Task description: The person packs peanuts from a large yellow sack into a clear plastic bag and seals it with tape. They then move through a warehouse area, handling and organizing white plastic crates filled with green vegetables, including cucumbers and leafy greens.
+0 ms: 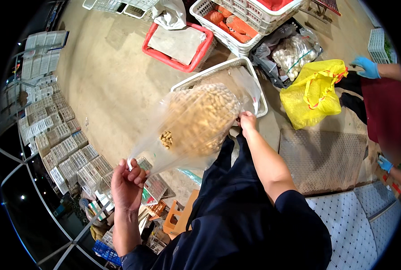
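A large clear plastic bag (200, 112) full of small tan pieces, which look like unshelled peanuts, stretches between my hands. My left hand (129, 180) pinches the bag's gathered, unfilled end at the lower left. On the other side, my right hand (247, 122) is closed on the bag's edge next to the bulging filled part. Through a gap or clearer patch near the left end, a few of the tan pieces (166, 140) show sharply. Behind the bag stands a white plastic crate (264, 96) with a brownish lining; the bag hides part of it.
A red-rimmed crate (149, 42) stands beyond, near white crates holding orange-netted goods (229, 24). To the right are a black crate with a bag of white produce (295, 54) and a yellow bag (310, 92). A co-worker's blue-gloved hand (366, 66) is beside it. Stacked baskets (65, 139) line the left.
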### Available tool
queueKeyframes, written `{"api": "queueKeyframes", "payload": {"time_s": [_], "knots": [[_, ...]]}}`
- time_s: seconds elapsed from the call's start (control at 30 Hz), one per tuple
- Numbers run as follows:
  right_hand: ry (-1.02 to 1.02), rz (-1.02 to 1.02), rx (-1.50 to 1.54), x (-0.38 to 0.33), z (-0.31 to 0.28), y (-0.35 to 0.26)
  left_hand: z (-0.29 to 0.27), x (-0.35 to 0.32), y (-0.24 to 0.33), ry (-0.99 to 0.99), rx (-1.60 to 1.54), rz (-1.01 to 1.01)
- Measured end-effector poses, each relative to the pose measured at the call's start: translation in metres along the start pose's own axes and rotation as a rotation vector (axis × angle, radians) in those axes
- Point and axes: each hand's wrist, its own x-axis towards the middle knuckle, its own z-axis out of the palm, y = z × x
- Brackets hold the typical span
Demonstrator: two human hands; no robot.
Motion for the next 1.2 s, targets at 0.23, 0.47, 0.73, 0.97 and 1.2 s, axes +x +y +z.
{"api": "queueKeyframes", "payload": {"time_s": [0.23, 0.47, 0.73, 0.97, 1.2], "knots": [[0.096, -0.196, -0.277, 0.029, -0.023, 0.038, -0.009, 0.037, -0.016, 0.024, 0.188, 0.068], [0.165, -0.365, -0.292, 0.031, -0.029, 0.055, -0.040, 0.094, -0.012, 0.040, 0.275, 0.031], [0.228, -0.372, -0.456, 0.149, 0.035, 0.131, -0.135, 0.303, -0.115, 0.073, 0.203, -0.215], [0.242, -0.230, -0.423, 0.196, 0.082, 0.118, -0.132, 0.368, -0.115, -0.038, 0.247, -0.221], [0.238, 0.084, 0.018, 0.167, 0.063, 0.113, -0.188, 0.434, -0.089, 0.067, 0.199, -0.179]]}}
